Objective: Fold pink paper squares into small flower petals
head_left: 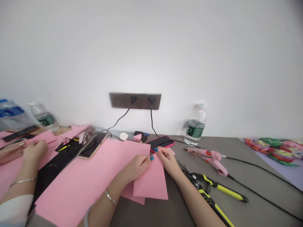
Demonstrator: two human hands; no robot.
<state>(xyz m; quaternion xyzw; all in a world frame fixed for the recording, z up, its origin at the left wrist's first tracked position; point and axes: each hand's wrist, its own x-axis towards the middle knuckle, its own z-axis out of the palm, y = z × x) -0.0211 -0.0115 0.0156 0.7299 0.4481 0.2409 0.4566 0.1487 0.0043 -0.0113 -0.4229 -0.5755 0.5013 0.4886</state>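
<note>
My left hand (138,167) and my right hand (167,159) are close together at the middle of the table, both pinching the upper part of a pink paper sheet (152,186). The lower part of that sheet hangs down toward me between my wrists. Under and left of my left forearm lie larger pink sheets (87,179), overlapping. Just behind my fingers is a phone with a pink-red edge (162,142). Pliers with yellow and black handles (213,186) lie right of my right forearm.
A pink glue gun (208,156) with a black cord lies at right, near a water bottle (195,126). Colourful paper flowers (279,148) rest at far right. Another phone (93,145) lies at left. A co-worker's hands (35,149) hold pink paper at far left. Cords run from the wall socket (134,101).
</note>
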